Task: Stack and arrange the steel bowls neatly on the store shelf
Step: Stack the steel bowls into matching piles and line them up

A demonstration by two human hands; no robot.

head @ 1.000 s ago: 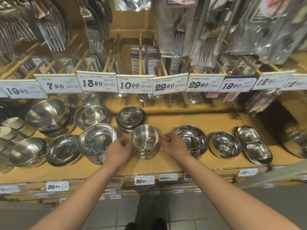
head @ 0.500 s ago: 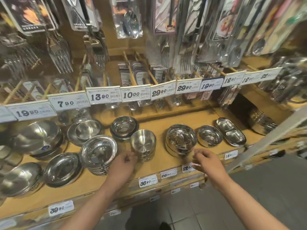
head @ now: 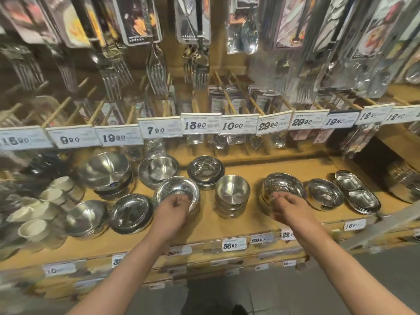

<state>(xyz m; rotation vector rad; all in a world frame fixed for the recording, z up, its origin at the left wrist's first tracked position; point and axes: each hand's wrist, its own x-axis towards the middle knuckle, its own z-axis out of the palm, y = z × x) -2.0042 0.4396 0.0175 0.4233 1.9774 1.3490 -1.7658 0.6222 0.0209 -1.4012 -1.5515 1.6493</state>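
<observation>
Steel bowls stand in stacks on the wooden shelf [head: 254, 214]. My left hand [head: 173, 209] is curled on the near rim of a stack of wide-rimmed bowls [head: 176, 188]. At the same time my right hand [head: 286, 206] grips the near rim of a stack of rounded bowls [head: 285, 185]. Between my hands stands a stack of small deep bowls [head: 232, 193], with neither hand touching it.
More bowls sit to the left and behind: a large bowl [head: 106, 170], a flat bowl [head: 159, 169], a dark stack [head: 205, 169] and two low bowls [head: 130, 212]. To the right are a small bowl [head: 325, 194] and a two-compartment dish [head: 356, 192]. Price tags [head: 201, 125] and hanging forks [head: 156, 73] overhang the shelf.
My left hand left the small deep bowls and went left to the wide-rimmed stack. My right hand moved from the shelf's front edge up onto the rounded stack. The view swung left.
</observation>
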